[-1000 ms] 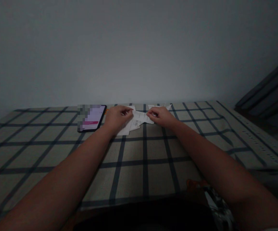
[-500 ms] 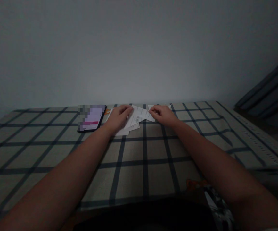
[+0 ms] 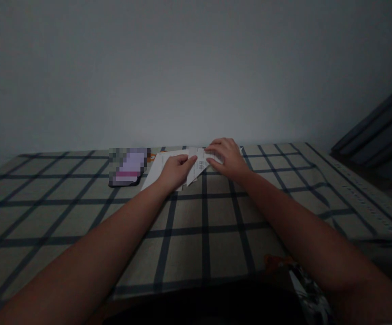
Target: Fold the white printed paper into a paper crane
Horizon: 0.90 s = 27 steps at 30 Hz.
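A folded piece of white printed paper (image 3: 198,168) lies between my two hands, with a pointed corner toward me and a small dark printed patch. My left hand (image 3: 176,171) grips its left edge, thumb on top. My right hand (image 3: 228,157) rests at its right side, fingers spread and touching the paper. More white paper sheets (image 3: 153,170) lie flat beneath and to the left of my left hand. Another white paper edge shows just behind my right hand.
A phone (image 3: 130,167) with a lit, partly blurred screen lies left of the papers. The checked tablecloth (image 3: 189,243) covers the table, which meets a plain wall (image 3: 196,72). A dark curtain (image 3: 382,122) hangs at the far right. Dark clothing is at the bottom.
My left hand has moved right and now grips the folded paper. My right hand's fingers have spread over it. The folded paper has turned, and more of the sheets at left is uncovered.
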Available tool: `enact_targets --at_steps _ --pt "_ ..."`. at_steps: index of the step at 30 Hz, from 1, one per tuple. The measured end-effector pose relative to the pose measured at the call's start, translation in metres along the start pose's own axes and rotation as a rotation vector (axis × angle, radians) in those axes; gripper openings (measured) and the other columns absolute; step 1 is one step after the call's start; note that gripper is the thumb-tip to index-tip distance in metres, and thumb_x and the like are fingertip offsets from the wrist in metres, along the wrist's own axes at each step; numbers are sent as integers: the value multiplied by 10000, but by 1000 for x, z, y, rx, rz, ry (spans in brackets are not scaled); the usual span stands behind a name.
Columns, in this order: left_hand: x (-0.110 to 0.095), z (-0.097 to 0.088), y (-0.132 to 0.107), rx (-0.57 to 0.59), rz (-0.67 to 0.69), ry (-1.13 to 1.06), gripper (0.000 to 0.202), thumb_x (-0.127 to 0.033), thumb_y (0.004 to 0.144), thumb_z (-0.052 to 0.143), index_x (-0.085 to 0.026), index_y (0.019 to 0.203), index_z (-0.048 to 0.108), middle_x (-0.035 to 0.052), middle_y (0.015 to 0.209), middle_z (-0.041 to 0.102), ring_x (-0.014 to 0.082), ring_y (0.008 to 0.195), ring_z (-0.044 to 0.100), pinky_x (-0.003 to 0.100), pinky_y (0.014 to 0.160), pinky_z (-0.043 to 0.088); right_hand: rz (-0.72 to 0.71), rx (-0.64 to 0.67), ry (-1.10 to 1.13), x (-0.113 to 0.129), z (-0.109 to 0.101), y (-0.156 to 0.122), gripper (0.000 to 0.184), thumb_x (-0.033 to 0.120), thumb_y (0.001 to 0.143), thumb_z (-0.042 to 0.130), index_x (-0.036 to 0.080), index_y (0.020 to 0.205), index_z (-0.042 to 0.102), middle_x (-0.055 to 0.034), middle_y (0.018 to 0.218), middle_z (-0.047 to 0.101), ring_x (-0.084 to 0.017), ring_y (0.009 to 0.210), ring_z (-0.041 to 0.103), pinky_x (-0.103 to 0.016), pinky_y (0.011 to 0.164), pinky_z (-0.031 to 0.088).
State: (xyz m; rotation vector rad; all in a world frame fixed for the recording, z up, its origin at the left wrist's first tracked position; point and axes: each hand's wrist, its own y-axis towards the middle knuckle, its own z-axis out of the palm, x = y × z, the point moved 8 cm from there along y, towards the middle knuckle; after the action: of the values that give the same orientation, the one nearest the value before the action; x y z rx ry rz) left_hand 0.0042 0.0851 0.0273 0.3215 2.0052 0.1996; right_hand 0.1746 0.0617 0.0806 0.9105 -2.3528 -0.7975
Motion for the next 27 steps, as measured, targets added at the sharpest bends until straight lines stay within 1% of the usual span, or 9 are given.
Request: enact_targets --at_steps 2,7,10,12,15,18,22,25,27 --pt "-5 2 -2 31 6 14 486 -629 831 570 -168 707 666 19 617 612 156 565 529 260 489 359 -37 35 -24 8 4 -1 253 415 893 629 244 1064 706 -83 1183 617 -270 1145 487 -428 995 344" --pt "-20 8 -9 102 64 18 548 -660 868 492 -166 715 674 11 626 583 154 608 510 260 538 372 -10 83 -1 7 16 -1 396 528 836 681 217 1081 689 -96 1151 626 -267 1102 502 -402 954 368" --pt "-22 12 -12 135 71 20 496 -634 853 541 -170 750 682 -5 605 563 146 581 496 259 533 365 7 68 43 1 15 0 329 476 853 675 201 1033 681 -92 1094 641 -252 1060 524 -387 939 381" --pt "-23 14 -12 149 90 42 442 -594 830 601 -164 784 693 -1 629 588 147 588 509 262 549 380 0 42 65 0 12 0 272 435 863 669 200 998 686 -87 1060 647 -242 1034 537 -379 929 391" --pt "-24 14 -12 156 146 20 380 -513 828 637 -154 923 722 47 821 696 181 727 602 285 651 453 -20 -23 88 2 4 1 204 387 902 621 201 937 699 -86 1022 646 -231 1012 547 -375 918 406" --pt "-23 11 -10 117 161 -23 401 -478 854 611 -152 1061 720 77 980 730 220 870 647 313 744 492 -15 -118 84 4 -6 2 175 330 923 572 205 901 693 -93 1032 631 -233 1026 549 -394 935 407" --pt "-27 0 -8 1 191 35 419 -485 903 537 -159 1092 720 77 988 742 226 896 661 328 797 511 20 -217 110 4 -18 2 151 282 900 562 211 935 690 -96 1017 611 -236 1015 555 -395 909 424" --pt "-43 -9 -12 -106 348 118 342 -392 928 515 -206 1130 718 75 1151 716 220 1080 633 356 958 481 57 -131 190 4 -13 1 205 245 892 533 200 1005 697 -65 879 624 -188 821 573 -333 772 446" --pt "-50 -14 -15 -153 435 148 314 -318 924 512 -241 1156 708 70 1266 663 213 1180 589 376 998 469 124 -61 254 0 -6 -2 243 241 895 512 191 1056 688 -31 767 628 -151 676 553 -299 686 436"
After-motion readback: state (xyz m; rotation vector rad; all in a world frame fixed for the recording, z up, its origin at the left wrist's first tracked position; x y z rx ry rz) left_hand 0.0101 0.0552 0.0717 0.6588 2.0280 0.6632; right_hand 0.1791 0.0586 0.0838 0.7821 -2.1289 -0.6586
